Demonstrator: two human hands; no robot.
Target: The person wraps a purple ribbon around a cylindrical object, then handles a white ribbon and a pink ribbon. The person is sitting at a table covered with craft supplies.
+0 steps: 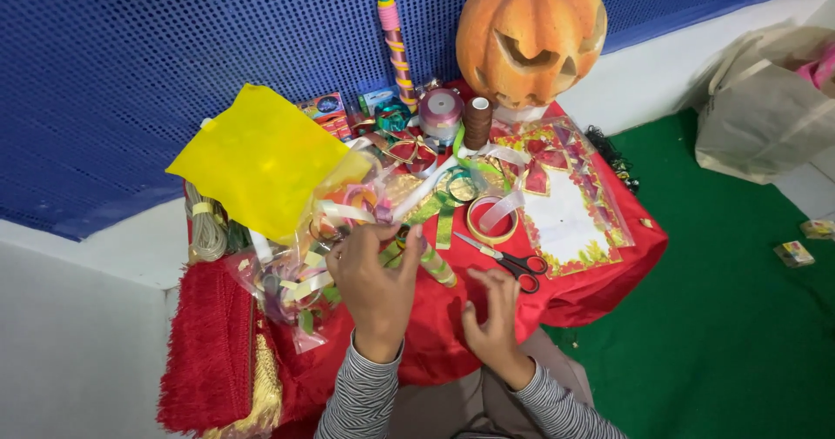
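A clear bag of ribbons (300, 274) lies on the red-draped worktop (600, 274), just beside the left hand (376, 274), whose fingers (361, 234) curl closed on a ribbon strip. The right hand (493, 321) hovers open-fingered, touching nothing. Just beyond its fingers lie red-handled scissors (509, 261) and a tape roll (491, 220).
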